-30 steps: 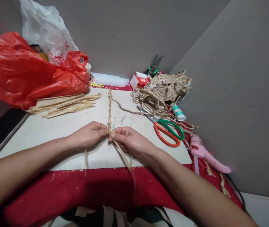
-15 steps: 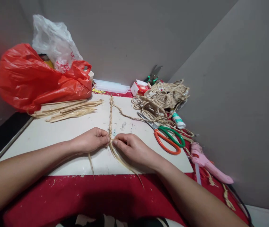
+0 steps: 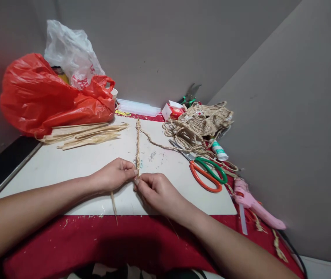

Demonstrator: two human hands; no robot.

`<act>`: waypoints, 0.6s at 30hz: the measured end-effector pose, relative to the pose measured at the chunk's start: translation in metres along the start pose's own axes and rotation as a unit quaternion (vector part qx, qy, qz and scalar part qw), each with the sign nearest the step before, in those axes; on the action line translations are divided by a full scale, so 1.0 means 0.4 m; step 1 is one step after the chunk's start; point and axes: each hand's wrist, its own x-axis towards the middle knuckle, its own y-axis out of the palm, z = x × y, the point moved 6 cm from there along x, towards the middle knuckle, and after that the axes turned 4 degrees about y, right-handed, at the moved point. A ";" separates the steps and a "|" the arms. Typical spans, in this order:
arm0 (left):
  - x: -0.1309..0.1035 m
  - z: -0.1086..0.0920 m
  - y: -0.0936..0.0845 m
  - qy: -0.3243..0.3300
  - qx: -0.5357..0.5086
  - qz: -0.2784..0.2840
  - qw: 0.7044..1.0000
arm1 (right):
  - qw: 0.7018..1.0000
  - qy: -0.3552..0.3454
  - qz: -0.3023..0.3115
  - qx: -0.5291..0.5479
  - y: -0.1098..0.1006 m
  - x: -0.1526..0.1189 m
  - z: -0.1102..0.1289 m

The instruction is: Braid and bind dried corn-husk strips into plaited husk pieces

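A thin braid point(image 3: 137, 145) of dry, straw-coloured strips runs straight up the white board point(image 3: 80, 166). My left hand point(image 3: 118, 173) pinches the braid's near end between thumb and finger. Just beside it, my right hand point(image 3: 155, 192) is closed on the loose strips below that end; most of their length is hidden under the hand. One loose strip point(image 3: 113, 203) hangs from beneath my left hand over the board's front edge. From the braid's upper part a twisted cord point(image 3: 156, 144) leads right to a heap of cord point(image 3: 204, 120).
Flat dry strips point(image 3: 84, 133) lie at the board's left. Scissors point(image 3: 207, 170) rest right, near a pink glue gun point(image 3: 255, 205) and a glue tube point(image 3: 219, 150). A phone point(image 3: 8, 164) is at far left. A red plastic bag point(image 3: 57, 100) and clear sticks point(image 3: 139, 107) stand behind.
My right hand has moved slightly down and left, closer to my left hand, and now covers the loose strips. The whole view has shifted a little.
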 end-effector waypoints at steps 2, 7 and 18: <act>0.000 -0.002 -0.001 0.005 0.026 -0.015 1.000 | 0.998 -0.017 -0.010 -0.060 0.005 -0.008 0.007; -0.006 -0.003 0.008 -0.003 0.015 -0.025 1.000 | 0.983 -0.039 -0.022 -0.180 0.028 -0.025 0.012; -0.011 0.003 0.006 -0.043 -0.012 -0.016 0.999 | 0.915 -0.220 0.328 -0.089 0.037 -0.139 0.125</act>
